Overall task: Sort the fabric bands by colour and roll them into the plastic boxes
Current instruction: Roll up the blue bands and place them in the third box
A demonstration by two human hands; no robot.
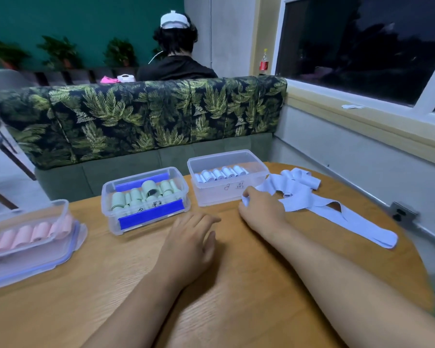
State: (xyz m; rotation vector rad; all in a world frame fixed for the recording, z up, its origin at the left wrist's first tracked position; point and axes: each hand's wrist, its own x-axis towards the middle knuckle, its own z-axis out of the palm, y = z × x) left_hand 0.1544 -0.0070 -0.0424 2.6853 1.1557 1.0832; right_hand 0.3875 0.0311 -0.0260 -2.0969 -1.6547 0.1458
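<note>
Right hand [261,209] pinched the end of a blue band [266,188] at centre-right of frame, touching the front of the blue box [219,197], fingers curled on the cloth. Left hand [189,242] lay flat and relaxed on the worktop [236,290], holding nothing, near the right one.

The other blue cloth sat in a tangled heap [301,179] right of that box, with one long strip [362,227] trailing toward the right edge. Pink box [28,209] at lower left and green box [151,217] at centre held only rolls, so blue looked like the last colour.

My read on doing it well:
- Pull one band clear of the heap.
- Lay it flat and pin it with the left hand.
- Roll tight from the pinched end, edges aligned.
- Slot it beside the rolls [221,173] already in the box.

Main risk was dragging the tangle along.
</note>
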